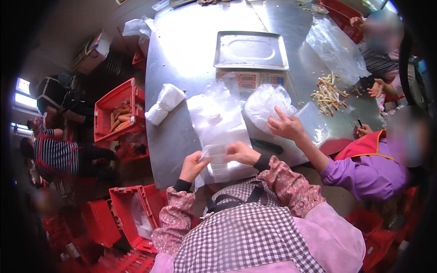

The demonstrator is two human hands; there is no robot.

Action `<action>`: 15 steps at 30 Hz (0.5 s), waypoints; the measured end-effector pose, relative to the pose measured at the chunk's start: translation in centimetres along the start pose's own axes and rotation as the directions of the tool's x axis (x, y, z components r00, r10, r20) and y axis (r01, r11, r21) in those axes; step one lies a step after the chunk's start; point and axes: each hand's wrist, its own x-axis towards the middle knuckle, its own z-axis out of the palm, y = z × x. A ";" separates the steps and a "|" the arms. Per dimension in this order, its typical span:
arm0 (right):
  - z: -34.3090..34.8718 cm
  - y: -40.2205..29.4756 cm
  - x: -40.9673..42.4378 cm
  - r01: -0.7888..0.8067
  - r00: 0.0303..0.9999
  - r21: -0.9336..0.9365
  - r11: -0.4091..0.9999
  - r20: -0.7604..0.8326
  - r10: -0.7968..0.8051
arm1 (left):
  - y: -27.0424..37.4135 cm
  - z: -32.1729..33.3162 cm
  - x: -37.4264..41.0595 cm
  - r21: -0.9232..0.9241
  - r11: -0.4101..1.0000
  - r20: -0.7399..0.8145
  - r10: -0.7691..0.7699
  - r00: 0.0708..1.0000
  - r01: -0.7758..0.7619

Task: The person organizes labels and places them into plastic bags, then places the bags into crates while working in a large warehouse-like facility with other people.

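Note:
At the near edge of the metal table, my left hand (194,166) pinches the left side of a clear strip of labels (216,160). The fingers of my right hand (243,153) are at the strip's right side; whether they grip it cannot be told. Under and beyond the strip lies a stack of clear plastic bags (218,119). A co-worker's hand (286,126) touches a bundled plastic bag (268,104) to the right of the stack. A dark green-handled tool (267,145) lies near my right hand. Two white rolls (165,104) sit left of the bags.
A metal tray (251,51) rests beyond a scale (252,79). Thin-stemmed mushrooms (329,94) and a large plastic bag (336,51) are at the right, near two co-workers. A red crate (119,111) of carrots stands left of the table; another red crate (133,218) is below.

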 end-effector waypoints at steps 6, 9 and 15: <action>1.4 -0.3 -2.3 -0.103 0.984 0.164 0.981 -0.127 0.124 | 0.7 2.3 1.3 0.111 0.980 -0.035 0.171 0.985 -0.166; 1.4 0.7 -2.3 -0.093 0.985 0.136 0.986 -0.131 0.111 | 0.0 3.1 1.7 -0.114 0.993 -0.053 0.029 0.998 -0.034; 1.6 0.4 -2.5 -0.083 0.985 0.126 0.989 -0.143 0.101 | -1.7 3.9 1.4 -0.331 0.939 0.028 -0.086 0.996 0.091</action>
